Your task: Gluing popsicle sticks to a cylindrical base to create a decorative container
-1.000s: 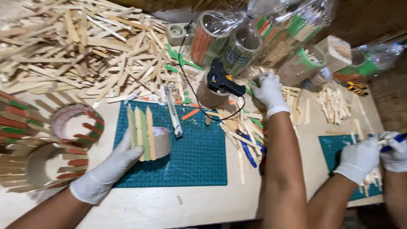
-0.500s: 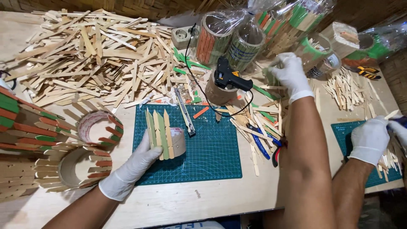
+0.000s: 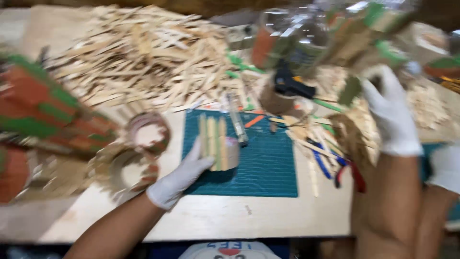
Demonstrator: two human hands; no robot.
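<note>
Since the frame half a second back, the view has swung and blurred, and the right hand (image 3: 390, 112) has come down a little from the clutter at the back of the desk (image 3: 268, 218), while the left hand (image 3: 179, 180) has stayed put on the green cutting mat (image 3: 268, 163).

The left hand, gloved in white, is closed around a small roll with flat wooden sticks (image 3: 215, 141) glued along its side. The piece sits at the mat's left part, roughly ten o'clock of the mat's middle. The sticks run lengthwise toward twelve o'clock, away from the person, so the long axis points at the heap of loose wooden sticks (image 3: 143, 62) further back.

I'd judge the piece light and stiff, but fragile at the glue joints; best held by the roll's body at the near end, as the hand does now (not by the free stick tips).

The right hand, also gloved, is up at about two o'clock, near the black glue gun (image 3: 292, 85) and the plastic-wrapped bundles (image 3: 335, 33). Its fingers look curled, but with the blur I cannot tell whether it holds anything.

At nine o'clock lie finished stick rings (image 3: 139, 148). Another gloved hand (image 3: 445, 168) shows at the right edge; it is a co-worker's.
</note>
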